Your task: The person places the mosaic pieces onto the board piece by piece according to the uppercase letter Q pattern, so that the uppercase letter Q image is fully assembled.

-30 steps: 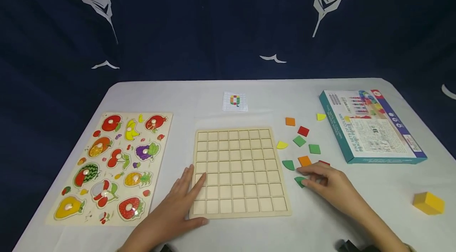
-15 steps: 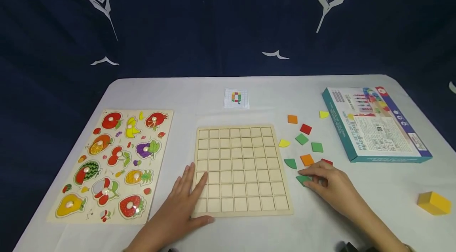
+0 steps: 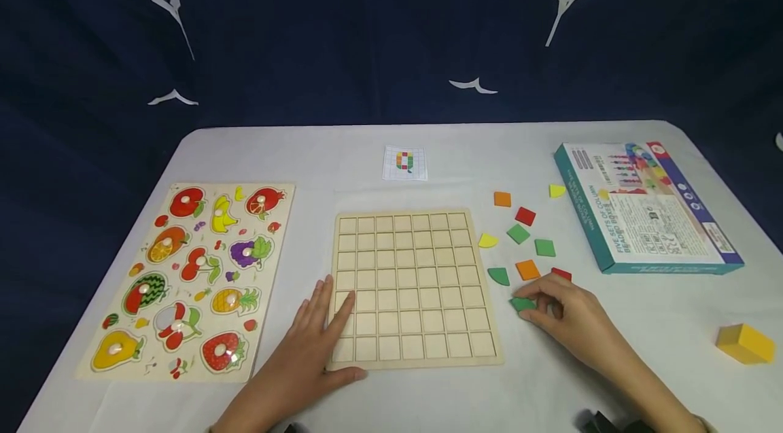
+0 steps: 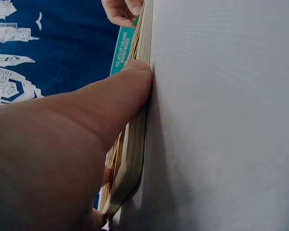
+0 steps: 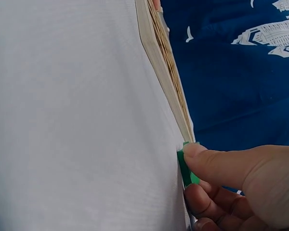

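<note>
A pale wooden board (image 3: 416, 357) with a grid of square recesses lies in the middle of the table in the head view. My left hand (image 3: 308, 344) rests along its near left corner, fingers straight, the thumb beside the front edge. To the right of the board, my right hand (image 3: 565, 314) pinches a green tile (image 3: 521, 304) between thumb and fingers, at or just above the cloth. In the right wrist view, the thumb covers part of that green tile (image 5: 184, 168). Close by lie a green quarter-round tile (image 3: 498, 276), an orange square tile (image 3: 527, 270) and a partly hidden red tile (image 3: 561, 274).
Several more tiles lie farther back, among them a red square (image 3: 525, 216) and a yellow piece (image 3: 487, 240). A small pattern card (image 3: 405, 164) is behind the board. A fruit puzzle (image 3: 284, 215) lies left; a flat box (image 3: 667, 215) and a yellow block (image 3: 745, 344) are right.
The green tile has tilted a little in my right hand's fingers. My left hand keeps its place on the board. The head view has shifted slightly.
</note>
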Demonstrator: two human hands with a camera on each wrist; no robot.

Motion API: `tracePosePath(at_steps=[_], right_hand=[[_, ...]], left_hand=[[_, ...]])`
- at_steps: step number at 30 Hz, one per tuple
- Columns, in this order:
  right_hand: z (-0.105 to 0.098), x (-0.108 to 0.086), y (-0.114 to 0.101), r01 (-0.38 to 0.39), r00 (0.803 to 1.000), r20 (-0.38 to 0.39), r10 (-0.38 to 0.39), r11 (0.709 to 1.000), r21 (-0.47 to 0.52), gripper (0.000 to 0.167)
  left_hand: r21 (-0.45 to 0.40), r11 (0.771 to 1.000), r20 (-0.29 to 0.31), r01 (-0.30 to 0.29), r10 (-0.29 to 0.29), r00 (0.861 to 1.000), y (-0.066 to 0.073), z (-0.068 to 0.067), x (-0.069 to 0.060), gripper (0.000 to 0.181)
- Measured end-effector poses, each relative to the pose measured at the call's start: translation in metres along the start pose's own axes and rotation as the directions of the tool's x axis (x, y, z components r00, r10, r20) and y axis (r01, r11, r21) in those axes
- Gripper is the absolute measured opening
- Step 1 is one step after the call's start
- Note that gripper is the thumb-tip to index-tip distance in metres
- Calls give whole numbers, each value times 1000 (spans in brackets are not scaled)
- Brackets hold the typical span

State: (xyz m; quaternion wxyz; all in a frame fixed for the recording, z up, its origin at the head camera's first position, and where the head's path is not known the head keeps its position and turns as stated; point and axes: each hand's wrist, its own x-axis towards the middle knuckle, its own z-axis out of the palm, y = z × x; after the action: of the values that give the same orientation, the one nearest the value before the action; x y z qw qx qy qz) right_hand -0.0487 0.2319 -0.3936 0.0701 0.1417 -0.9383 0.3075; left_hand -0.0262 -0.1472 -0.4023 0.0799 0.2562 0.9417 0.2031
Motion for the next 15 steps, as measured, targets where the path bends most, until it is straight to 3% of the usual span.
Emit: tracePosePath(at_steps=[7, 15], right_hand=[[-4, 1, 0, 1, 1000, -8, -1, 1000, 17, 35], [-9, 7, -5, -23, 999, 51, 17, 991, 133, 25]], left_hand=[[0, 1000, -20, -8, 8, 1000, 1, 0, -1, 101], [-10, 1000, -22, -8, 8, 1000, 1, -1, -1, 100]])
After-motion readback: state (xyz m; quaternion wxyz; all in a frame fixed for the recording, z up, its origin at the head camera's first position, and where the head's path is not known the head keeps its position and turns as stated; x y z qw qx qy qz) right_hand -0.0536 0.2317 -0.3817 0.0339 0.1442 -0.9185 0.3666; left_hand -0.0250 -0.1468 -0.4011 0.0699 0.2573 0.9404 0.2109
